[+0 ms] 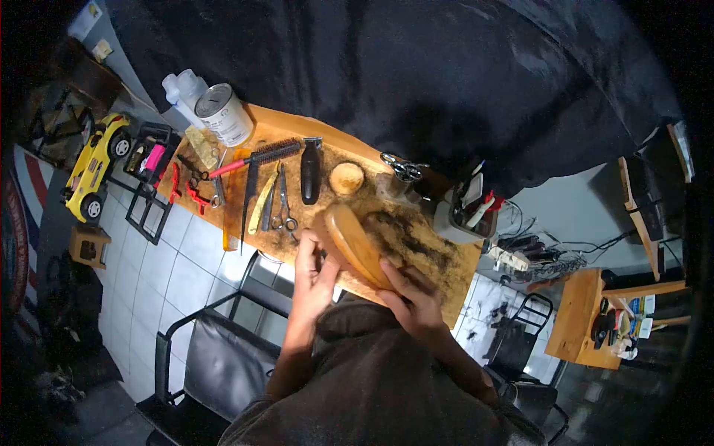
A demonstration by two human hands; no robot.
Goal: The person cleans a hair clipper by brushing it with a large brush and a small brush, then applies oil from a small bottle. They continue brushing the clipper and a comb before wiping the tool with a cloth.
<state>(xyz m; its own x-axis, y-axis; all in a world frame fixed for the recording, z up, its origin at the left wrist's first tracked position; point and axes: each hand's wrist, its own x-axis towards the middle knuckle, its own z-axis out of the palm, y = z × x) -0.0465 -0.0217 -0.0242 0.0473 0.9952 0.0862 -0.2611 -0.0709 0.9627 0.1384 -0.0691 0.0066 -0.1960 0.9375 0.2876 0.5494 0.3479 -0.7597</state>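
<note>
A wooden-backed brush [355,239] is held between my two hands above the front of the wooden table [465,279]. My left hand [312,275] is closed on its left side, near the bristles. Fingers of my right hand [413,296] grip its lower right end. Behind the brush stand a small round bowl [346,178] and a black clipper [310,172]. Scissors [284,204], a yellow-handled razor [264,201], a black comb [249,189] and a red-handled round brush [256,157] lie to the left. Dark hair clippings [409,241] are spread over the tabletop at right.
At the table's back left are a white can [224,117] and plastic bottles [182,93]. A grey bin of tools [462,215] and scissors in a holder [404,168] stand at the right. A black chair [230,353] is at lower left; a dark cloth [416,67] hangs behind.
</note>
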